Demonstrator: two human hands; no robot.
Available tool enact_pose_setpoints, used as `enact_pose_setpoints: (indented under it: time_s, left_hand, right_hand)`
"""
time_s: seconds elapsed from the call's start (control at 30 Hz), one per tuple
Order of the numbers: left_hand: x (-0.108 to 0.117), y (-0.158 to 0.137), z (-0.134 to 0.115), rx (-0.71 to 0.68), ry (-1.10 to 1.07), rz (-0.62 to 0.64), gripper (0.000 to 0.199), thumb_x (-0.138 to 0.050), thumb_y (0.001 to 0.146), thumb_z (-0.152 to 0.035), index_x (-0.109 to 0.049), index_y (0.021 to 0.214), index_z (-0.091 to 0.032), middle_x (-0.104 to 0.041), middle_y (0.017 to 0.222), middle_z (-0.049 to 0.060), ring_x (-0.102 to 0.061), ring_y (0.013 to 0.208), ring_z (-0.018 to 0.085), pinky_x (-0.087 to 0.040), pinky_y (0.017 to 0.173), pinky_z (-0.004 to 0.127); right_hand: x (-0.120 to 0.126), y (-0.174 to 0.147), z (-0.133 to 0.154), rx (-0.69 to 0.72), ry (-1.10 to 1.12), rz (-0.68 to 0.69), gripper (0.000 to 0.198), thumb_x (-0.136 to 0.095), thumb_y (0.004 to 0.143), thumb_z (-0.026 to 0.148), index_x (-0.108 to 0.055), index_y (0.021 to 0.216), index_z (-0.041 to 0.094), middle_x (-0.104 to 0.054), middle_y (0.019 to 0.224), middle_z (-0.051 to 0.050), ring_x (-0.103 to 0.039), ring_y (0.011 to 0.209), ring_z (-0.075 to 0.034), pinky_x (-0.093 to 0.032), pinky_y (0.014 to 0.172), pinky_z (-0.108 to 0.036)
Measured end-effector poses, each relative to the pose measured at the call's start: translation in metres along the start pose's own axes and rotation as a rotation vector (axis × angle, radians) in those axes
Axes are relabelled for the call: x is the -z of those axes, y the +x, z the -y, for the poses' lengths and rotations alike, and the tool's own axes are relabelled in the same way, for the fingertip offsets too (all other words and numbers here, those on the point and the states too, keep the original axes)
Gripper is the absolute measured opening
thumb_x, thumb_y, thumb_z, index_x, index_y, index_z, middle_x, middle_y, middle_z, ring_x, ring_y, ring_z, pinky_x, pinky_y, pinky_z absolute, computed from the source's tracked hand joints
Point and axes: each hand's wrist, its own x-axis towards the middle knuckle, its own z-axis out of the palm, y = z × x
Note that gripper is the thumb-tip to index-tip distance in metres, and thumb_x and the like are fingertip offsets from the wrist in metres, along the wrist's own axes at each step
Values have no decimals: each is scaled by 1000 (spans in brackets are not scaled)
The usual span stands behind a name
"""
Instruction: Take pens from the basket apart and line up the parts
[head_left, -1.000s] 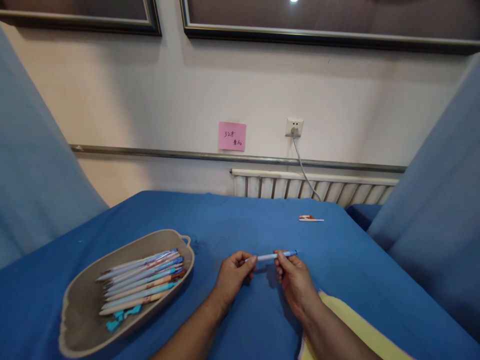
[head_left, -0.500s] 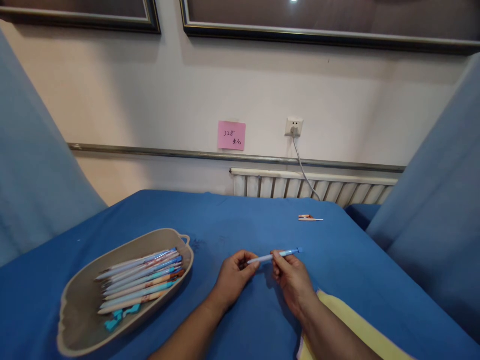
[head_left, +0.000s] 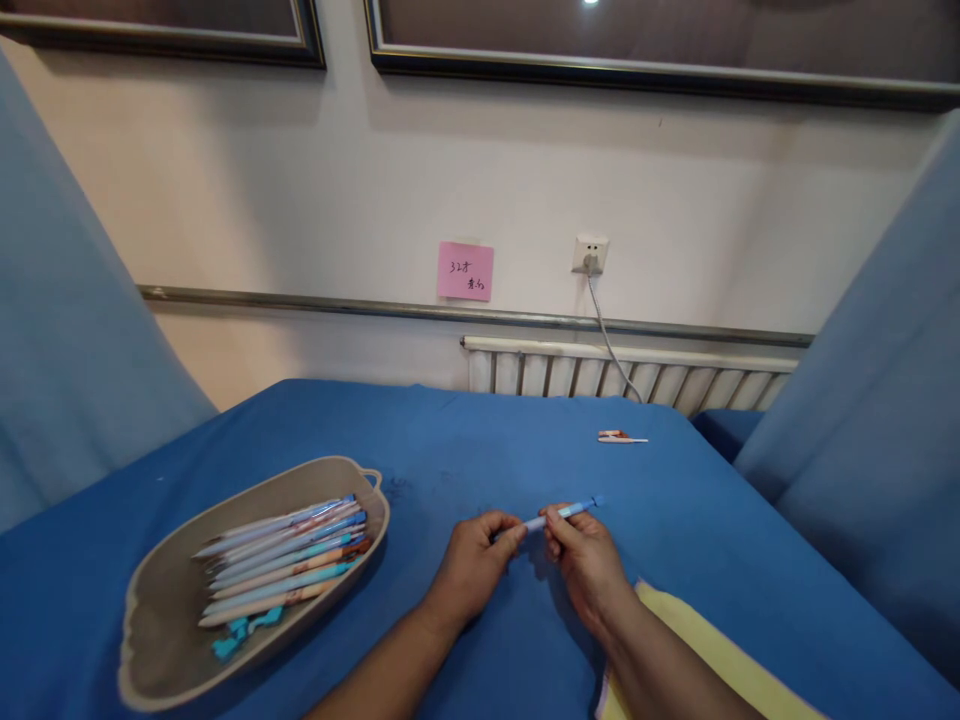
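A slim pale-blue pen (head_left: 576, 509) with a darker blue end is held level above the blue cloth (head_left: 465, 450). My left hand (head_left: 480, 555) pinches its left end between thumb and fingers, covering the tip. Around the pen's middle, my right hand (head_left: 585, 555) is closed, and the blue end sticks out to the right. To the left of my hands stands a grey-brown basket (head_left: 161, 600). Several pens (head_left: 281, 565) in blue, white and peach lie side by side in it, with small turquoise pieces (head_left: 236, 636) beside them.
A yellow cloth (head_left: 712, 640) lies under my right forearm. Farther back on the table are small white and orange-brown parts (head_left: 621, 437). Behind the table are a radiator (head_left: 570, 372), a socket with a cord (head_left: 591, 256) and a pink note (head_left: 465, 271). Blue curtains (head_left: 847, 400) hang at both sides.
My left hand has moved slightly right along the pen and now covers its left tip, which was showing before. My right hand keeps its hold with little movement.
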Motion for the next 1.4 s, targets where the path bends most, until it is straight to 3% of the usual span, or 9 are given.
enact_pose_setpoints:
  time_s: [0.27,0.5,0.63,0.73,0.87,0.93,1.17,1.27,1.4]
  left_hand:
    - [-3,3,4,85,-91,19,36,-58,69,-53,-55,64,-17,-44,41,-7,-36,33,8,-26,36,20]
    - [-1,5,6,94,-215,50,36,-64,66,-50,-54,66,-16,-49,46,-6,-42,35,8,-31,38,20]
    - [6,10,8,103,-295,0,36,-68,64,-47,-57,72,-15,-52,49,-5,-46,40,8,-37,43,21]
    - [13,13,9,120,-344,-55,36,-71,62,-46,-58,74,-15,-51,50,-5,-46,41,8,-36,43,20]
    - [17,14,10,127,-396,-55,32,-73,63,-42,-59,73,-15,-49,47,-5,-43,41,8,-33,43,19]
    - [17,13,10,120,-452,-45,30,-73,65,-40,-59,74,-15,-48,47,-5,-43,41,7,-31,42,19]
    - [20,8,2,138,-817,-58,27,-75,66,-31,-64,85,-15,-53,60,-4,-49,54,6,-38,55,19]
    - [21,7,0,138,-828,-30,26,-74,68,-31,-66,85,-14,-52,59,-3,-47,53,6,-37,55,18]
    - [19,5,0,139,-779,115,25,-72,71,-32,-67,87,-13,-52,58,-1,-50,55,9,-40,59,22]
  right_hand:
    - [-1,-1,2,2,5,13,34,-78,59,44,-64,68,14,-49,51,4,-38,45,-8,-29,45,-22]
    - [-1,-1,-2,14,-54,28,32,-76,63,43,-65,72,14,-49,52,4,-38,48,-8,-29,48,-22]
    - [1,0,0,29,-66,14,31,-73,67,43,-66,79,15,-48,53,5,-39,49,-8,-30,48,-22]
    - [3,1,7,80,-15,-28,28,-71,70,43,-64,78,17,-51,60,4,-41,51,-8,-31,48,-21]
    - [5,3,15,80,41,-107,35,-73,68,42,-63,92,19,-56,68,4,-44,51,-7,-32,47,-20]
    - [5,3,14,65,29,-103,31,-73,68,42,-62,85,18,-55,64,4,-43,50,-7,-32,46,-20]
    - [3,-5,6,-71,-80,90,26,-73,68,36,-57,71,16,-55,57,3,-45,47,-7,-33,47,-20]
    - [-1,-12,6,-194,-117,230,27,-68,72,39,-57,75,15,-60,63,-1,-49,48,-9,-34,47,-21]
    - [-6,-21,8,-273,-128,402,35,-58,79,48,-60,85,13,-59,61,-2,-46,42,-8,-29,41,-20]
